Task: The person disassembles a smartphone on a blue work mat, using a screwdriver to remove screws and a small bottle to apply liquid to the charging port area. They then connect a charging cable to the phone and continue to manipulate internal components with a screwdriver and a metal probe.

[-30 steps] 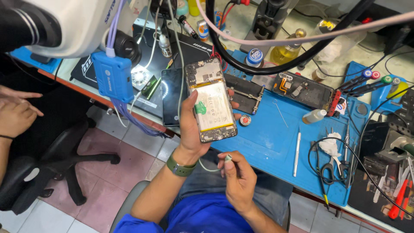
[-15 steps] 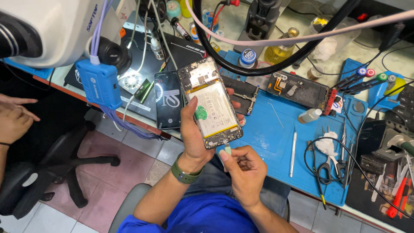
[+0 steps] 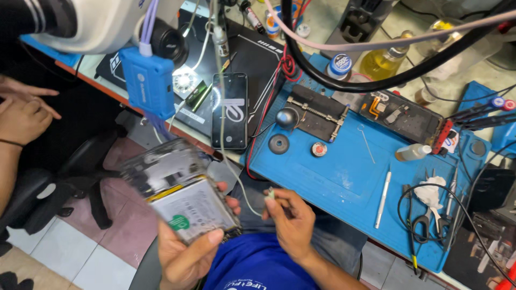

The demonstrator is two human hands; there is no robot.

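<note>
My left hand (image 3: 185, 255) grips an opened phone (image 3: 180, 193) with its back off, white battery showing, held low over my lap and blurred by motion. My right hand (image 3: 290, 223) pinches the pale plug end of a thin cable (image 3: 270, 195) just right of the phone. The cable runs up from the plug to the bench. A second, dark phone (image 3: 230, 110) lies flat on the black mat beyond.
A blue work mat (image 3: 344, 172) carries a black clamp fixture (image 3: 317, 113), small round tins, a white spudger (image 3: 382, 198) and tweezers. A microscope with a blue box (image 3: 148, 80) hangs at left. Another person's hands (image 3: 21, 113) rest at far left.
My left hand has brought the opened phone down from above the bench toward my lap. My right hand still holds the cable end, now beside the phone. The view tilted, showing the dark phone.
</note>
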